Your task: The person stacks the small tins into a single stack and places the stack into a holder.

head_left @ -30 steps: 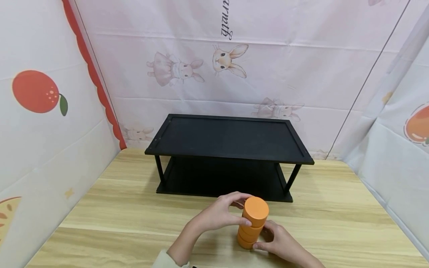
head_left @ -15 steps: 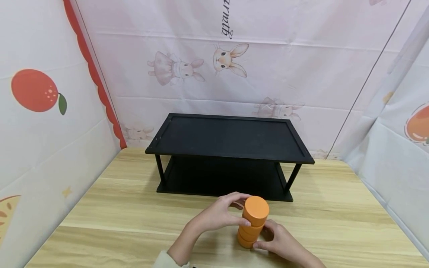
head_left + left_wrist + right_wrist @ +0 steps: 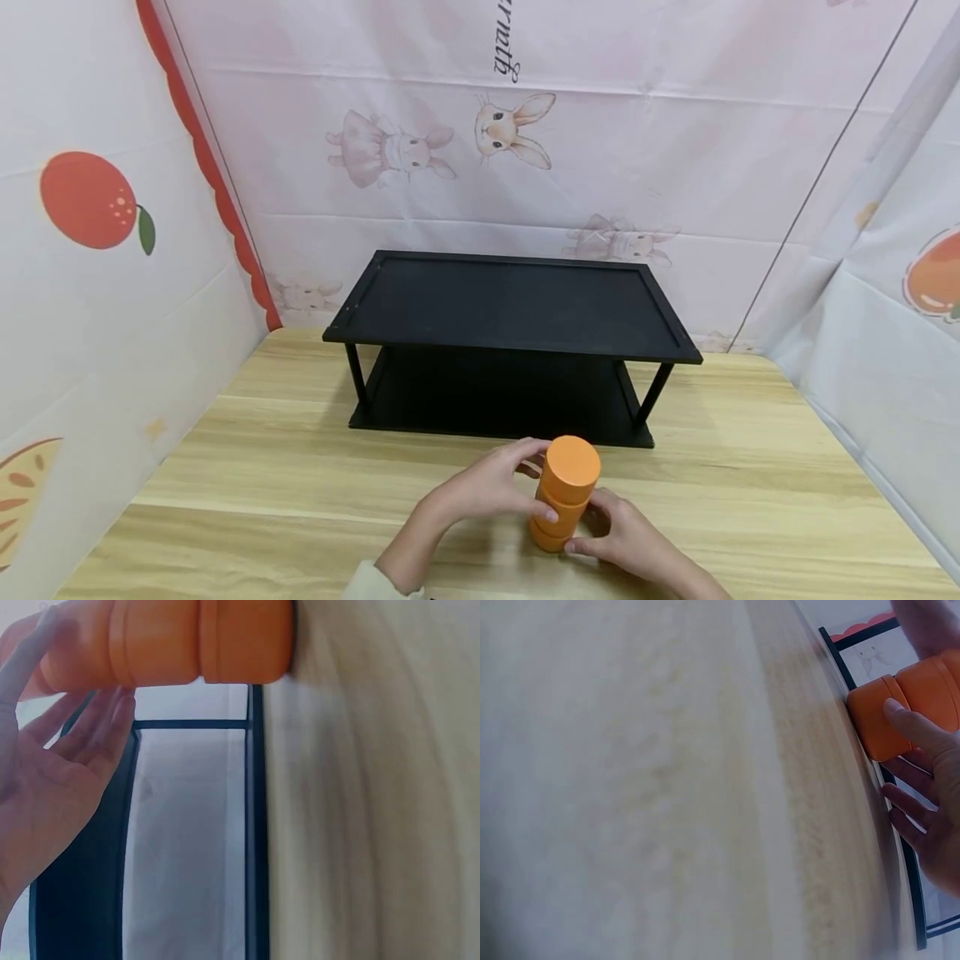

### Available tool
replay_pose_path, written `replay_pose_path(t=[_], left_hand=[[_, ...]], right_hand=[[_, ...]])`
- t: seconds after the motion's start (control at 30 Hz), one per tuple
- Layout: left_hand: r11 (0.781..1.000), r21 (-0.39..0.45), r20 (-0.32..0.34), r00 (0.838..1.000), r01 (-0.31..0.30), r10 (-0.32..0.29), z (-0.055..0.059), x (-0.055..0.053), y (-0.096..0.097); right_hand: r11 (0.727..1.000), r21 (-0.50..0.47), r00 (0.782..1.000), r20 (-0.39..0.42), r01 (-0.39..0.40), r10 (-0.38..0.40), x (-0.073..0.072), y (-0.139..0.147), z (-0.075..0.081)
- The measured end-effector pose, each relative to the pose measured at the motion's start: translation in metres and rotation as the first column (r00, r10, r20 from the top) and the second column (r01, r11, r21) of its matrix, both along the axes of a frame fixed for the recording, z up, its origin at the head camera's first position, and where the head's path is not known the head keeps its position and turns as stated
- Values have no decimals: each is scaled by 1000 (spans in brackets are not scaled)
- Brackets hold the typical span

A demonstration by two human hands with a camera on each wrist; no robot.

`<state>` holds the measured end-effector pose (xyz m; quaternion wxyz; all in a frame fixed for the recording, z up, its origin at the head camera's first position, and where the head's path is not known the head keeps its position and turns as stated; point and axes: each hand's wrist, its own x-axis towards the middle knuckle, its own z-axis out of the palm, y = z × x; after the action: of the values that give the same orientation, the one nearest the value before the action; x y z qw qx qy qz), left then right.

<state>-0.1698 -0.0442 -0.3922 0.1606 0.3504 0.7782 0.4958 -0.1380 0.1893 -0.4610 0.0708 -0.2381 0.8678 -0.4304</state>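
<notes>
An upright orange cylinder (image 3: 570, 483), ringed by grooves that divide it into sections, stands on the wooden table in the head view. From the left, my left hand (image 3: 487, 483) holds its upper part between thumb and fingers. My right hand (image 3: 628, 537) grips the lowest section from the right, with the thumb in front. In the left wrist view the cylinder (image 3: 161, 641) lies sideways across the top, the left thumb along its upper end. The right wrist view shows the right thumb (image 3: 911, 724) pressed on the bottom section, some fingers beneath it.
A black two-tier rack (image 3: 517, 304) stands just behind the hands, its front edge close to the left fingertips. The wooden table (image 3: 300, 500) is bounded by printed cloth (image 3: 645, 150) at the back and both sides.
My left hand has slid slightly down the cylinder, its thumb now lower on the side. The right hand and the cylinder stay in place. The head view has shifted a little.
</notes>
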Motion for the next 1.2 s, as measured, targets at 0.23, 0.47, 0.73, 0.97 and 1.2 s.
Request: replay_pose_path(t=[0.23, 0.47, 0.73, 0.97, 1.2], left_hand=[[999, -33, 54, 998, 21, -19, -13, -4, -4], [999, -26, 120, 992, 42, -39, -24, -8, -8], [997, -49, 179, 983, 59, -49, -36, -10, -6], [995, -61, 124, 990, 76, -68, -47, -10, -2], [995, -58, 141, 987, 83, -74, -50, -10, 2]], right_hand=[[1000, 18, 1000, 5, 12, -12, -1, -1, 1], [1000, 3, 1000, 4, 5, -5, -1, -3, 1], [1000, -4, 1000, -1, -2, 2, 0, -2, 1], [1000, 17, 1000, 12, 8, -9, 0, -2, -1], [1000, 18, 1000, 18, 16, -16, 1, -1, 0]])
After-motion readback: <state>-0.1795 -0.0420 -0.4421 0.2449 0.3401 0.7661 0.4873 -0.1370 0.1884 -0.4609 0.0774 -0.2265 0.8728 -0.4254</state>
